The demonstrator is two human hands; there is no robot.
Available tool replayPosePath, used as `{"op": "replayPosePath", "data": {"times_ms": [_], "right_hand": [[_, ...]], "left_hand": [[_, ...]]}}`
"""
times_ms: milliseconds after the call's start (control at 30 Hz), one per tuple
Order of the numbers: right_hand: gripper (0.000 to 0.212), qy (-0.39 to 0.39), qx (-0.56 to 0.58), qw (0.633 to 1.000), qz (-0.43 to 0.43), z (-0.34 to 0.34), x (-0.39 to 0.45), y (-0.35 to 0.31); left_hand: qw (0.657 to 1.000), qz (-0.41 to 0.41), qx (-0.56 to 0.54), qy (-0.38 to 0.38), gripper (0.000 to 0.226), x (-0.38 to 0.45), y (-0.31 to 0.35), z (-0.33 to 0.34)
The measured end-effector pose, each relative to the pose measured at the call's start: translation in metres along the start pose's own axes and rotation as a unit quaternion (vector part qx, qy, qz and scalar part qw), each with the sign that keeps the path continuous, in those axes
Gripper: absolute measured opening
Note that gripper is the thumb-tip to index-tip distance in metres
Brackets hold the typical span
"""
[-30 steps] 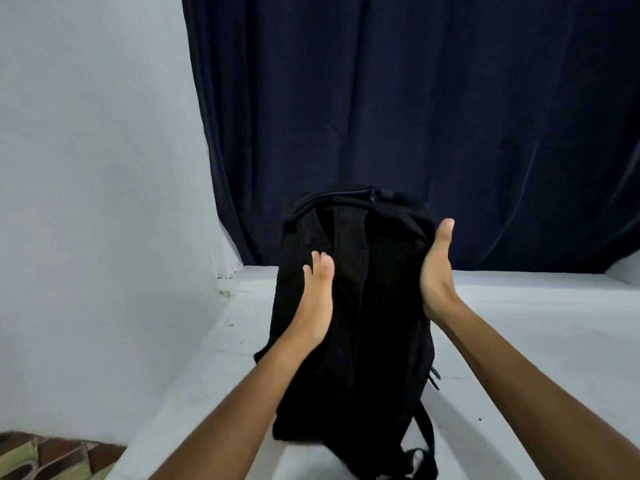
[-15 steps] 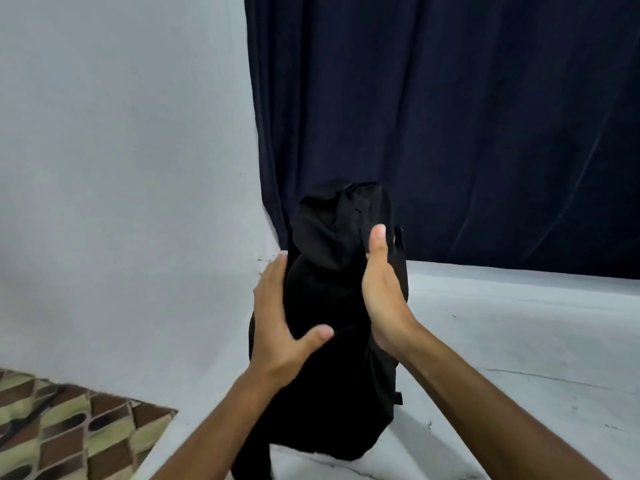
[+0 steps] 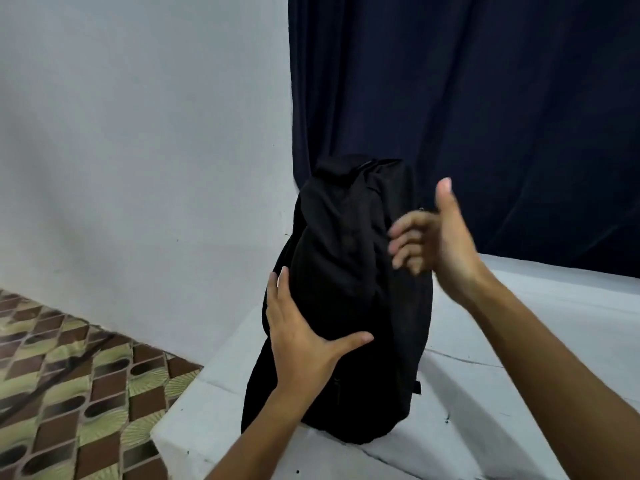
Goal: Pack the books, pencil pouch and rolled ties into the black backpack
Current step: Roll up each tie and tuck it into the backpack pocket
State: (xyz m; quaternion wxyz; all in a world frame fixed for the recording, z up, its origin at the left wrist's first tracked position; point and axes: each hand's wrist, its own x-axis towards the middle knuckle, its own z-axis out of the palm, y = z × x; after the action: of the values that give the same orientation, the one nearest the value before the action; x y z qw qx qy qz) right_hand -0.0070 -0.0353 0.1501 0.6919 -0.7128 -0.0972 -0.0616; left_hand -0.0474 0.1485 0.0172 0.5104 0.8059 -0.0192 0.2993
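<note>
Dark blue curtain (image 3: 485,116) hung beyond both hands; pale wall (image 3: 138,133) seen left of left hand. White bench (image 3: 519,393) spread beneath hands. Patterned floor (image 3: 69,393) seen lower left. Black backpack (image 3: 349,306) stood upright on bench, between hands. Left hand (image 3: 304,337) laid on backpack's left flank, fingers straight, thumb spread across front. Right hand (image 3: 440,237) held at upper right side, blurred, fingers loosely curled, nothing pinched.

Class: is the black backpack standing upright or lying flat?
Upright: the black backpack stands on its base on the white surface, left hand steadying it.
</note>
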Motion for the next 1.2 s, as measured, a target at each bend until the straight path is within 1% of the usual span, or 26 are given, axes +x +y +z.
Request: {"op": "replayPosePath", "data": {"times_ms": [67, 100, 133, 167, 200, 233, 300, 333, 367, 400, 433, 500, 567, 633, 700, 733, 767, 800, 833, 867, 900, 967, 1067, 1133, 1200], "right_hand": [[0.063, 0.165, -0.007, 0.985, -0.057, -0.034, 0.029, 0.009], [0.057, 0.211, -0.006, 0.976, -0.059, -0.049, 0.046, 0.019], [0.056, 0.209, 0.009, 0.977, -0.041, -0.062, 0.062, 0.033], [0.058, 0.174, 0.036, 0.984, -0.007, -0.072, 0.075, 0.047], [0.059, 0.124, 0.081, 0.988, 0.034, -0.079, 0.086, 0.061], [0.054, 0.09, 0.119, 0.986, 0.07, -0.081, 0.092, 0.073], [0.029, 0.066, 0.151, 0.981, 0.105, -0.084, 0.091, 0.087], [0.029, 0.08, 0.191, 0.97, 0.123, -0.084, 0.09, 0.091], [0.033, 0.1, 0.215, 0.961, 0.139, -0.08, 0.089, 0.089], [0.033, 0.099, 0.222, 0.959, 0.146, -0.078, 0.091, 0.088], [0.034, 0.106, 0.203, 0.964, 0.138, -0.075, 0.092, 0.086], [0.044, 0.109, 0.205, 0.964, 0.131, -0.073, 0.089, 0.082], [0.052, 0.083, 0.217, 0.966, 0.116, -0.071, 0.089, 0.082], [0.06, 0.078, 0.217, 0.967, 0.104, -0.068, 0.089, 0.086], [0.064, 0.099, 0.195, 0.969, 0.115, -0.061, 0.092, 0.085], [0.063, 0.113, 0.173, 0.97, 0.125, -0.056, 0.095, 0.081], [0.066, 0.138, 0.151, 0.969, 0.137, -0.05, 0.099, 0.077], [0.073, 0.172, 0.137, 0.964, 0.151, -0.044, 0.103, 0.073], [0.08, 0.204, 0.129, 0.957, 0.161, -0.04, 0.107, 0.069], [0.085, 0.227, 0.118, 0.952, 0.167, -0.035, 0.112, 0.066], [0.087, 0.244, 0.107, 0.949, 0.17, -0.032, 0.118, 0.063], [0.087, 0.262, 0.095, 0.945, 0.172, -0.027, 0.128, 0.063], [0.087, 0.28, 0.084, 0.94, 0.176, -0.021, 0.135, 0.062], [0.087, 0.275, 0.086, 0.941, 0.179, -0.022, 0.133, 0.064], [0.086, 0.256, 0.102, 0.946, 0.171, -0.026, 0.128, 0.066]], "left_hand": [[1.0, 0.004, 0.001, -0.011, 0.142, -0.001, 0.0, 0.005], [1.0, 0.006, 0.001, -0.019, 0.144, -0.003, 0.001, 0.007], [1.0, 0.006, 0.002, -0.023, 0.145, -0.004, 0.002, 0.009], [1.0, 0.006, 0.001, -0.027, 0.146, -0.004, 0.003, 0.012], [1.0, 0.001, 0.001, -0.027, 0.146, -0.005, 0.003, 0.014], [1.0, -0.003, 0.001, -0.027, 0.145, -0.005, 0.002, 0.016], [0.999, -0.004, 0.007, -0.032, 0.137, -0.005, 0.001, 0.02], [0.999, -0.002, 0.008, -0.039, 0.132, -0.004, 0.002, 0.02], [0.999, 0.0, 0.006, -0.046, 0.126, -0.001, 0.002, 0.02], [0.999, 0.005, 0.001, -0.051, 0.122, 0.004, 0.0, 0.018], [0.998, 0.013, -0.008, -0.054, 0.12, 0.011, -0.004, 0.015], [0.997, 0.017, -0.009, -0.07, 0.12, 0.026, -0.017, 0.009], [0.993, 0.018, 0.006, -0.116, 0.122, 0.044, -0.026, 0.0], [0.984, 0.014, 0.022, -0.175, 0.114, 0.063, -0.033, -0.008], [0.97, 0.005, 0.047, -0.237, 0.095, 0.075, -0.036, -0.02], [0.962, 0.01, 0.046, -0.27, 0.092, 0.078, -0.038, -0.029], [0.957, 0.007, 0.045, -0.287, 0.097, 0.082, -0.04, -0.038], [0.959, -0.005, 0.032, -0.282, 0.111, 0.085, -0.039, -0.047], [0.966, -0.021, 0.013, -0.257, 0.128, 0.086, -0.038, -0.051], [0.975, -0.038, -0.007, -0.221, 0.143, 0.079, -0.032, -0.056], [0.982, -0.043, -0.024, -0.182, 0.152, 0.064, -0.026, -0.058], [0.991, -0.013, -0.063, -0.121, 0.156, 0.028, -0.012, -0.046], [0.993, 0.042, -0.076, -0.082, 0.153, 0.016, -0.006, -0.007], [0.997, 0.022, -0.059, -0.039, 0.15, 0.03, -0.007, 0.01], [0.998, 0.002, -0.067, -0.012, 0.148, 0.047, -0.007, 0.014]]}}
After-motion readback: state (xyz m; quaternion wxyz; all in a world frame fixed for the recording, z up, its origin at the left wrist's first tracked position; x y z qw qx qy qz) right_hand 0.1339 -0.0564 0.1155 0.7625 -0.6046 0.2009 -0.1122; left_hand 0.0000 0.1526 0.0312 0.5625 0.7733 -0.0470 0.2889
